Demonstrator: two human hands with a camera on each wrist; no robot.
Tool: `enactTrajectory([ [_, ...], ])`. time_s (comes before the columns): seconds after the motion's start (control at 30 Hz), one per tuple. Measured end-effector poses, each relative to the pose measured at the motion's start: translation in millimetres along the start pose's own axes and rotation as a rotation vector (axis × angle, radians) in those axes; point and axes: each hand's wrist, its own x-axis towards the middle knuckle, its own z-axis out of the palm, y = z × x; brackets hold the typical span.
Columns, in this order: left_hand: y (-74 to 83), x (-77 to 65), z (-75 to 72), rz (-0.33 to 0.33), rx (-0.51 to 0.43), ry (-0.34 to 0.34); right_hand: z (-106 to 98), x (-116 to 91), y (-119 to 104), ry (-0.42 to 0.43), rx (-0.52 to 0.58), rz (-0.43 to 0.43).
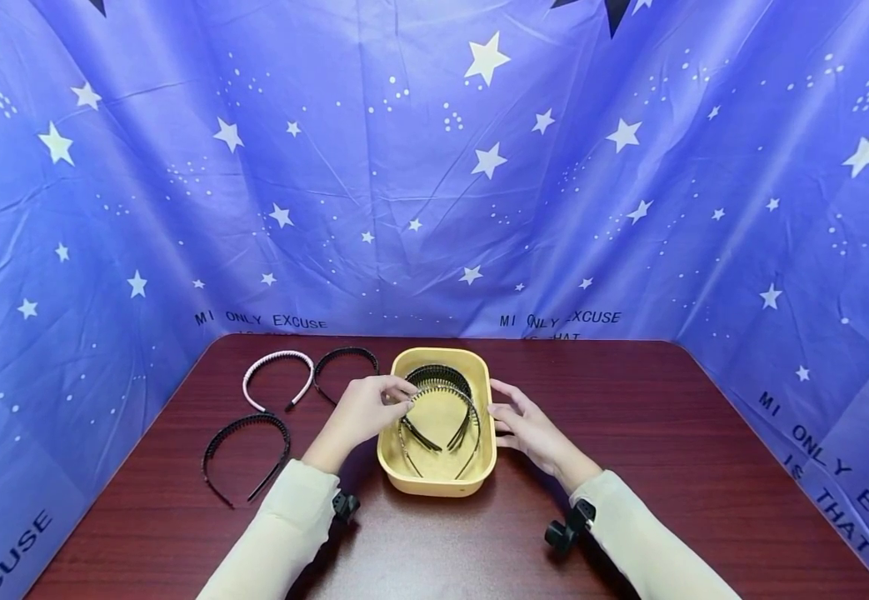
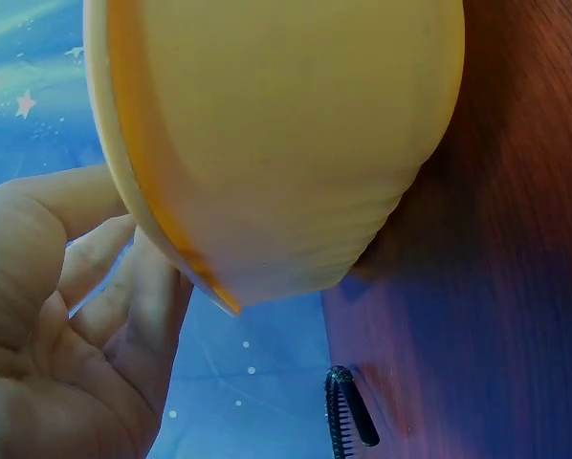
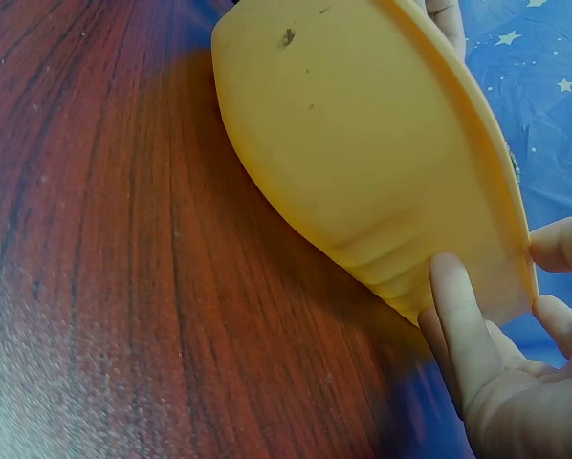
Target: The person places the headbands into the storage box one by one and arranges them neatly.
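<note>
A yellow plastic basin (image 1: 397, 475) stands on the table, holding several toothed headbands. Black headbands (image 1: 441, 373) lie toward its far end. In front of them is a thin patterned headband (image 1: 445, 390) with pale teeth. My left hand (image 1: 362, 408) reaches over the basin's left rim and pinches the left side of the patterned headband between thumb and fingers. On the other side, my right hand (image 1: 535, 432) touches the basin's right rim and outer wall with extended fingers. One finger (image 3: 451, 287) lies against the wall in the right wrist view.
Left of the basin lie a pink-and-black headband (image 1: 278, 355), a black headband (image 1: 344, 350) behind the left hand, and a darker headband (image 1: 247, 419) nearer the left sleeve. The dark red table (image 1: 629, 400) is bordered by a blue star-printed curtain (image 1: 404, 167).
</note>
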Motion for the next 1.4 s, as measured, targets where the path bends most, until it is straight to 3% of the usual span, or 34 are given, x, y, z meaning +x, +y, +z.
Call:
enactTrajectory([
  [0.57, 0.2, 1.5, 5.3, 0.082, 0.015, -0.02, -1.9, 0.6, 1.1, -0.013, -0.007, -0.005],
  [0.9, 0.4, 3.3, 7.7, 0.0, 0.037, -0.051, -0.8, 0.8, 2.3, -0.015, -0.002, -0.002],
  [1.4, -0.7, 2.2, 6.9, -0.005, 0.018, -0.037, -0.5, 0.6, 2.8, -0.013, -0.002, -0.007],
])
